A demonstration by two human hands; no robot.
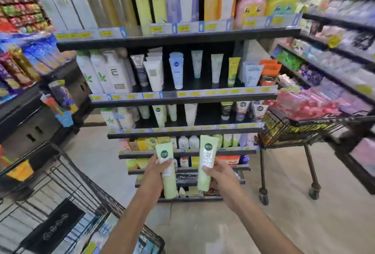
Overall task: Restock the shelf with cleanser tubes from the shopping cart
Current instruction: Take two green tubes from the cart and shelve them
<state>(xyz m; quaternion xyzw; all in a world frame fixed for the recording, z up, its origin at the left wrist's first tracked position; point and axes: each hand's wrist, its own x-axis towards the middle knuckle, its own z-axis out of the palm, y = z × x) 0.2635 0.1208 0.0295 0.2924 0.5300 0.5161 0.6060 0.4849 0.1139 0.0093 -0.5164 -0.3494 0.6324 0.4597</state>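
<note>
Left hand (156, 169) and right hand (220, 172) each grip a pale green tube (167, 172), (207, 164) mid-body before the shelf (182, 99); tubes look light, soft, slick, so hold the middle.

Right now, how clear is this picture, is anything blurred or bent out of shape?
Head view: the centre is sharpest, where the left hand and right hand each grip a pale green tube; the side shelves smear with motion blur; the wide lens bows the shelf edges; lighting is even, without strong glare.
</note>
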